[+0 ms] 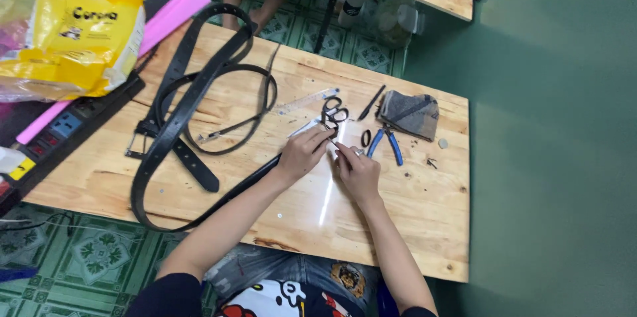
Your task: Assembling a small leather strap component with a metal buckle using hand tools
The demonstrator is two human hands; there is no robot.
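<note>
The person sits at a pale wooden table [411, 224], both hands brought together near the middle of the frame. The left hand [300, 154] has its fingers pinched closed on the end of a wide black belt [174, 125], which runs from under that hand down to the lower left, then loops up across the left half of the table. The right hand [357, 172] lies just beside it, fingers curled; whether they grip something small I cannot tell.

Just above the hands lie black-handled scissors [334, 112] and a clear ruler [306, 101]. To the right sit blue-handled pliers [386, 142], a folded grey cloth [411, 113] and a thin black tool [371, 103]. In the upper left of the frame are a yellow bag [73, 32], a pink roll [166, 18] and a black power strip [66, 128].
</note>
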